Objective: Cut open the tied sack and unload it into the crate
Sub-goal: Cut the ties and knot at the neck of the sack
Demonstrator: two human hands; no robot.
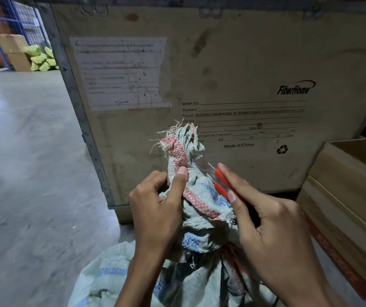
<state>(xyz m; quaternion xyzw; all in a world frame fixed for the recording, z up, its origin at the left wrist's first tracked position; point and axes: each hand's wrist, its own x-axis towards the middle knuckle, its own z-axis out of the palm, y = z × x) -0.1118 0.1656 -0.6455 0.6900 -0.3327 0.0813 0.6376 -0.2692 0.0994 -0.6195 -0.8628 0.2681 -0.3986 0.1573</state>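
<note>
A pale green woven sack [115, 269] with red and blue stripes stands on the floor in front of me. Its gathered neck [184, 151] points up, frayed at the top. My left hand [155, 209] pinches the neck, thumb pressed on the red stripe. My right hand [264, 222] holds red-handled scissors [221, 182], their blades blurred against the right side of the neck. The tie itself is hard to make out. Behind the sack stands a large plywood crate [233, 63] with metal edging and printed shipping text; its top is out of view.
Stacked open cardboard boxes [350, 196] sit close on the right. Grey concrete floor [27, 162] stretches to the left. Far back left are a blue rack, cardboard boxes [13, 49] and several light green bags [41, 58].
</note>
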